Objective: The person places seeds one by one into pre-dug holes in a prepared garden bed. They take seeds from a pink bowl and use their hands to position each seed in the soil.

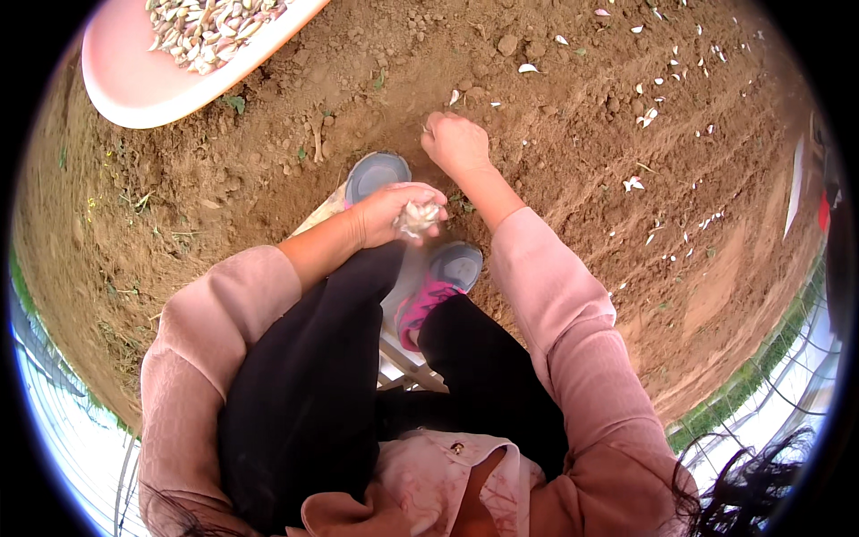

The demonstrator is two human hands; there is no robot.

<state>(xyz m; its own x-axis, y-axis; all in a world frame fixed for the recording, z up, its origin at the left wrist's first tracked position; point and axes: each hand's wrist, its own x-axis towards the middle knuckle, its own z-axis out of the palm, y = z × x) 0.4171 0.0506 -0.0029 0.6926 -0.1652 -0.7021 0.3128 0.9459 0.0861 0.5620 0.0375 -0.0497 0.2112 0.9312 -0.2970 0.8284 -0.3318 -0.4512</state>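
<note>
I am squatting over bare brown soil. My left hand [391,213] is cupped around a small heap of pale garlic cloves [418,217], held above my left knee. My right hand [455,143] reaches forward with its fingers closed and pressed down at the soil; what it pinches is hidden. A pink basin [143,85] filled with several more garlic cloves [208,29] lies on the ground at the upper left, beyond my left hand.
My two shoes [376,174] [438,286] stand on the soil under my hands. Rows of white cloves [671,89] dot the earth to the right. Green weeds [752,376] edge the plot at lower right.
</note>
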